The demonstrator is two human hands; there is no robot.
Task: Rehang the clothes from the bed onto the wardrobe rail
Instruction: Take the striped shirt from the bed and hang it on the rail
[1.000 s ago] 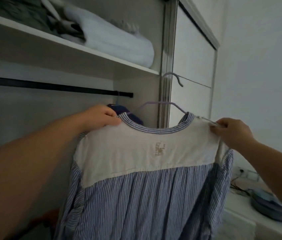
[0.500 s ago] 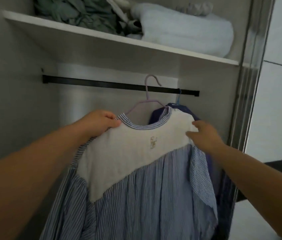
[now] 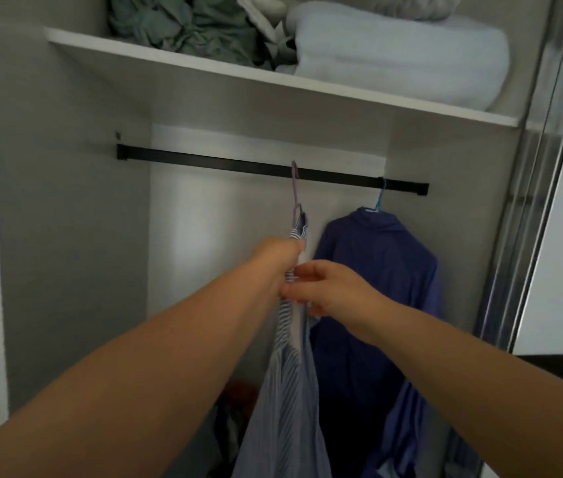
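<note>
The blue-and-white striped cotton garment hung edge-on from a pale lilac plastic hanger, whose hook sat over the black metal wardrobe rail a little right of the rail's middle. The left hand gripped the garment's shoulder just below the hanger, fingers curled round the cloth. The right hand lay just beside it, lower and to the right, its fingers bent and pinching the striped fabric near the white yoke. To the right, apart from the striped garment, a dark purple collared shirt hung on a light blue hanger near the rail's right end. On the white shelf above lay crumpled green cloth and a folded pale blue blanket.
</note>
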